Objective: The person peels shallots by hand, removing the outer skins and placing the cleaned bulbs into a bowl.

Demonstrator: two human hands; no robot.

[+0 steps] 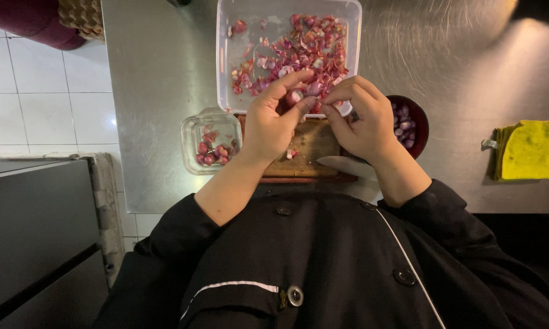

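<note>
both hands (317, 116) on shallot (294, 97) — peel tray (225, 36) behind, knife (347, 166) near

— Where does the view sit?
— 1 head camera, looking straight down, close over the left hand (274, 122) and right hand (362, 119).
— What frames them?
— The steel counter (158, 91) beyond, the person's own dark jacket (323, 262) beneath.

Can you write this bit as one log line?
left hand: holds shallot | right hand: peeling it | under: cutting board
</note>
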